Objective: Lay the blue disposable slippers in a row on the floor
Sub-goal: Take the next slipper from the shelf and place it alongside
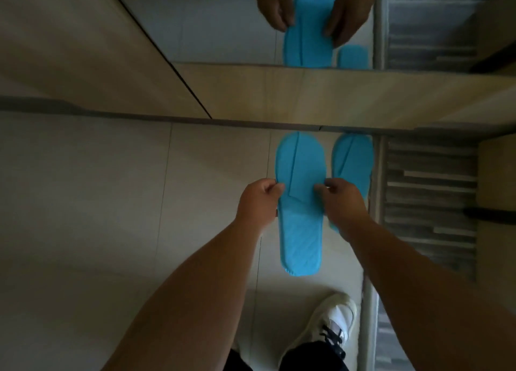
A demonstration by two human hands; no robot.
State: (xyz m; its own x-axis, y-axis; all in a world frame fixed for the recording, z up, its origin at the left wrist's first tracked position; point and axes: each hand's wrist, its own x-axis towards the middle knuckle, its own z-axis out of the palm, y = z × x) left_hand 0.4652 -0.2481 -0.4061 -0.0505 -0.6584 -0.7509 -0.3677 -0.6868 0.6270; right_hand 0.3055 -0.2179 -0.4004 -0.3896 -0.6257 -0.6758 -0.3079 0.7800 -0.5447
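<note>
Both hands pinch one blue slipper at mid-frame: the left hand clamps its left edge, the right hand its right edge. A second slipper lies on the floor just to its right. Risk, I judge: the thin slipper may land crooked or overlap its neighbour. The mirrored wall blocks the top; the left of the frame is open.

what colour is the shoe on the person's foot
White lace-up sneaker with dark laces, head view.
</note>
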